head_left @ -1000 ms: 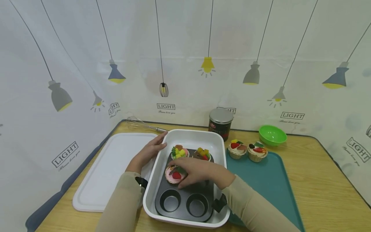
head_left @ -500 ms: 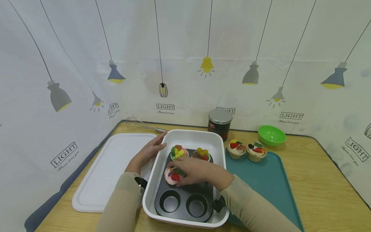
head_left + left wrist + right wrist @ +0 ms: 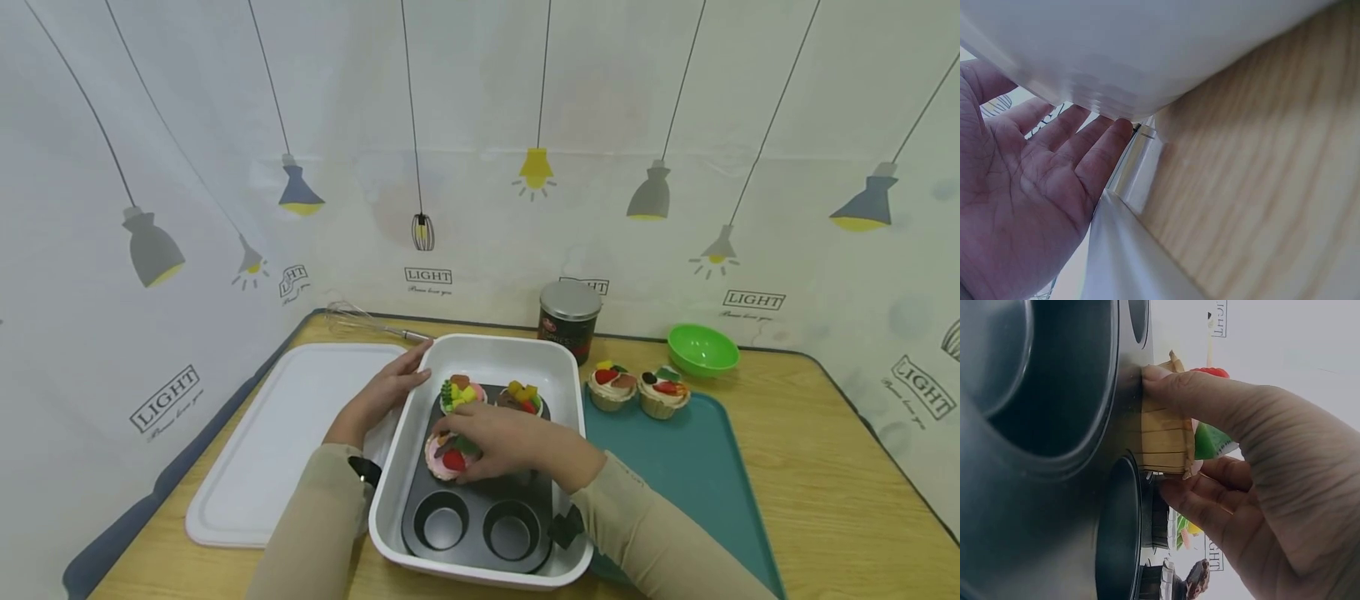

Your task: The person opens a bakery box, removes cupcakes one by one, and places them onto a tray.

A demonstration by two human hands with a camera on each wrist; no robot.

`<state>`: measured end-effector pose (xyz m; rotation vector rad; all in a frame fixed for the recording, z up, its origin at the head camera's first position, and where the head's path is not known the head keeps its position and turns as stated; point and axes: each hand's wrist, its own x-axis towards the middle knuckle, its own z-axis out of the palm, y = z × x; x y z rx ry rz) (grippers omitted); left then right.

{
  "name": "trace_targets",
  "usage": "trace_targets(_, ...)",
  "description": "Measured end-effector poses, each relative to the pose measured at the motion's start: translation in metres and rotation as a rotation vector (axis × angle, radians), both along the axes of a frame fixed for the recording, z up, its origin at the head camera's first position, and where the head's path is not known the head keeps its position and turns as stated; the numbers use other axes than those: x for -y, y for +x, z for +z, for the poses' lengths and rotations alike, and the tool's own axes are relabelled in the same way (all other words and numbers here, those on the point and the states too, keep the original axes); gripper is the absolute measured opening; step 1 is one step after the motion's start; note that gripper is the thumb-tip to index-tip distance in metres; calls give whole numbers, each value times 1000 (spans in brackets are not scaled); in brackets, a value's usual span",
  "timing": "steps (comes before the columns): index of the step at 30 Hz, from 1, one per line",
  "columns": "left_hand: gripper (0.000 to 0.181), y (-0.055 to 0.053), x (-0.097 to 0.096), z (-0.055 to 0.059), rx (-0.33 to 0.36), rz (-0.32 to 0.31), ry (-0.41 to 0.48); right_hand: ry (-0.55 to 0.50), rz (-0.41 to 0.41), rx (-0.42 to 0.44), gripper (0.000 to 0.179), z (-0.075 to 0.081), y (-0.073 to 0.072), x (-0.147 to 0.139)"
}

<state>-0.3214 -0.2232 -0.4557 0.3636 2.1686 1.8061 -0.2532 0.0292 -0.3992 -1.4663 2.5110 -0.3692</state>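
Observation:
In the head view, my right hand [image 3: 510,437] pinches a pink-topped cupcake [image 3: 442,461] with a strawberry and a green wedge, at the middle-left cup of a dark muffin tin [image 3: 477,527]. In the right wrist view, thumb and fingers grip the tan pleated case of this cupcake [image 3: 1163,440], close over the tin's surface. My left hand [image 3: 382,398] rests along the left side of the white baking dish [image 3: 502,357] around the tin. The left wrist view shows its fingers fairly straight, fingertips right at the dish's outer wall [image 3: 1129,56].
Two fruit-topped cupcakes [image 3: 462,393] [image 3: 522,396] fill the tin's far cups. On the right, two more cupcakes [image 3: 613,392] [image 3: 664,398] stand by a teal tray [image 3: 675,467] and green bowl [image 3: 705,350]. Behind are a lidded canister [image 3: 570,321] and whisk [image 3: 375,323]; left, a white board [image 3: 285,442].
The right hand has shifted very slightly left with the pink-topped cupcake over the past second. My left hand stays where it was.

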Motion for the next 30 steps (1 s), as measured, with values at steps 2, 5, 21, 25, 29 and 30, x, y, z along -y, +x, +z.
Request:
trace_targets(2,64,0,0,1,-6,3,-2,-5,6,-11,66,0,0,0)
trace_targets(5,64,-1,0,1,-11,2,-3,-12,13,-20,65,0,-1,0)
trace_targets(21,66,-1,2,-1,-2,-2,-6,-95,11,-33,64,1,0,-1)
trace_targets(25,66,-2,2,-3,2,3,-13,-124,14,-26,65,3,1,-1)
trace_targets(29,64,-2,2,-3,5,4,-12,-138,26,-27,64,6,2,-2)
trace_targets(30,64,-2,1,-2,6,3,-11,-141,30,-31,64,7,2,-2)
